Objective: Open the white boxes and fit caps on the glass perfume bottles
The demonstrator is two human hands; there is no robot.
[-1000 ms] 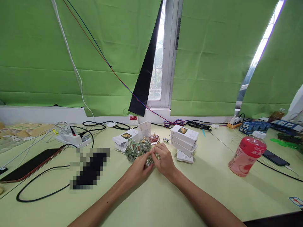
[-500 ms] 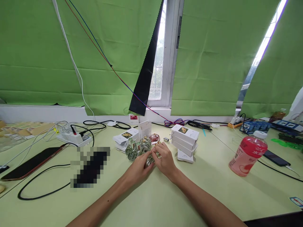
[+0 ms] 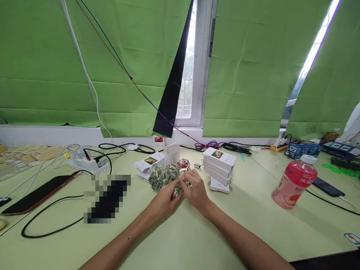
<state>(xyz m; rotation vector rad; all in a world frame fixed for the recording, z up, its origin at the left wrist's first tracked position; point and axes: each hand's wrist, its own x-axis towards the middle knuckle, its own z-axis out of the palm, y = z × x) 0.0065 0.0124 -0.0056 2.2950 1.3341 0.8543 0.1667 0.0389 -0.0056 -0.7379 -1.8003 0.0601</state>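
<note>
My left hand (image 3: 164, 200) and my right hand (image 3: 197, 191) meet at the table's middle, fingers closed around one small round glass perfume bottle (image 3: 178, 189) with a gold top. Just behind them stands a cluster of similar green-tinted glass bottles (image 3: 161, 176) and a reddish one (image 3: 183, 164). A small silver cap (image 3: 197, 165) lies beyond my right hand. A stack of white boxes (image 3: 219, 165) rises to the right, and more white boxes (image 3: 149, 165) sit behind the bottles on the left.
A pink drink bottle (image 3: 294, 182) stands at the right. A phone (image 3: 38, 195), a power strip (image 3: 84, 163) and black cables (image 3: 50, 221) lie on the left. Another phone (image 3: 327, 186) rests at far right. Green curtains (image 3: 70, 67) hang behind.
</note>
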